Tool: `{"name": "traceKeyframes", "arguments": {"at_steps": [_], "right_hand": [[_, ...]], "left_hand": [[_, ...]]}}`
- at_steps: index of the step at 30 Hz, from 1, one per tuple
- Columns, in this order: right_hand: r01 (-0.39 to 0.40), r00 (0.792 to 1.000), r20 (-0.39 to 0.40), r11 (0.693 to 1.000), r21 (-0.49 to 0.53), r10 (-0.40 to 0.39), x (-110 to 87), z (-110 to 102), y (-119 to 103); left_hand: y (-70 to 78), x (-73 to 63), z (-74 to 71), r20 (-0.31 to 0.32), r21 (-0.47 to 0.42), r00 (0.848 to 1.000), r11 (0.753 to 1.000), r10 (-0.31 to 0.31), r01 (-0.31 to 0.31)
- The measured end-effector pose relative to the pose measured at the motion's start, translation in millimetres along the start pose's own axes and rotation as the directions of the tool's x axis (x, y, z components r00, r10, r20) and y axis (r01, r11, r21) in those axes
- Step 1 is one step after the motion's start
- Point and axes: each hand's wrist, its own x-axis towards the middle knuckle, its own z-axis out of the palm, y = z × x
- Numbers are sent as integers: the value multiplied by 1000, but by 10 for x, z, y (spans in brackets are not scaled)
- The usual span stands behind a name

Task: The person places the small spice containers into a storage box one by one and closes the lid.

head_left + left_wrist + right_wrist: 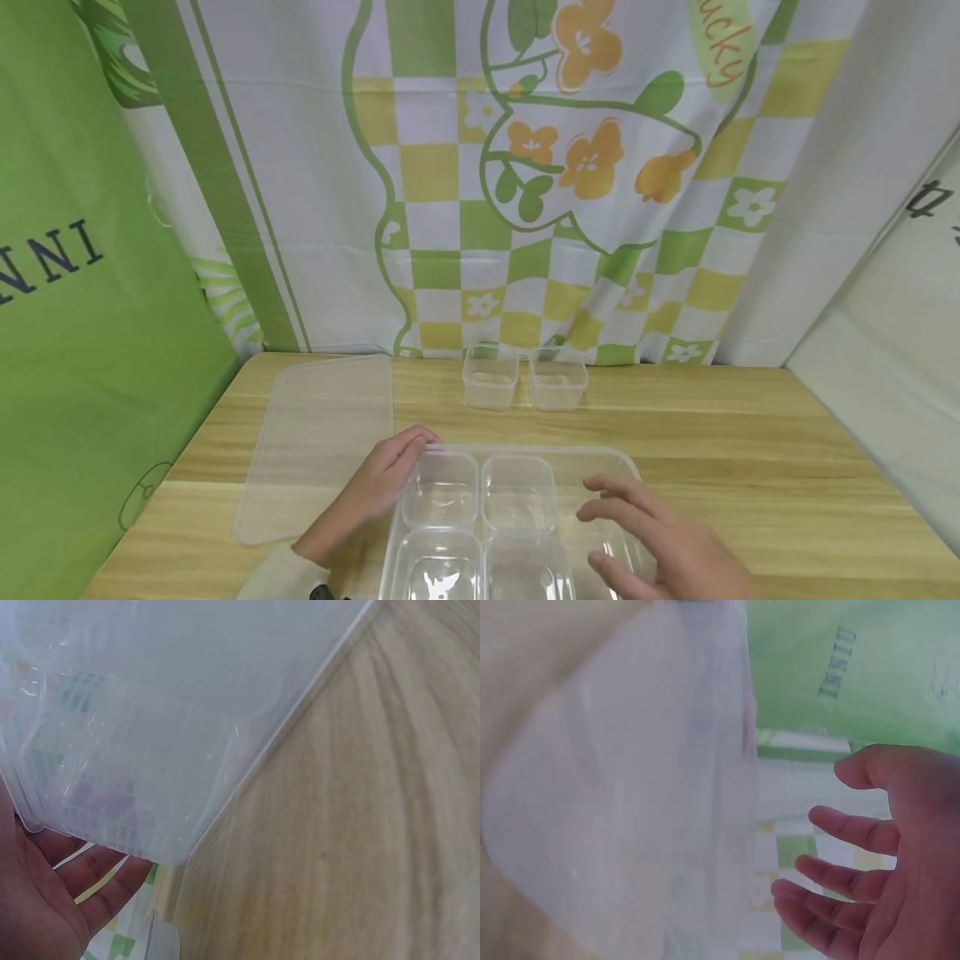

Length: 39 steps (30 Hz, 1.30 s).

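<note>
A large clear plastic storage box [600,463] stands at the front of the table, with several small clear square containers [519,492] in its left part. My left hand [390,471] grips the box at its far left corner. In the left wrist view, the fingers [105,889] lie along the outside of the box's cloudy wall [180,750]; the thumb is hidden there. Over the box's right part hovers my right hand [652,533], fingers spread and loosely bent, holding nothing. The right wrist view shows that same hand [877,862] apart from the blurred box wall [630,787].
Two more small clear containers, one on the left [491,380] and one on the right [558,382], stand at the table's back edge. A flat translucent lid [322,442] lies on the wooden table [750,467] at left. Patterned curtains [480,225] hang behind.
</note>
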Motion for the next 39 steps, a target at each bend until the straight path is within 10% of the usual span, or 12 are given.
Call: {"name": "traceKeyframes", "arguments": {"at_steps": [21,39], "right_hand": [[-152,987,59,988,-5,153,453,-202,801],[-140,980,149,989,45,131,756,-5,1508]], "left_hand": [[3,5,-2,-10,23,1000,1000,6,-6],[-8,5,-1,-4,7,1000,1000,-5,5]]}}
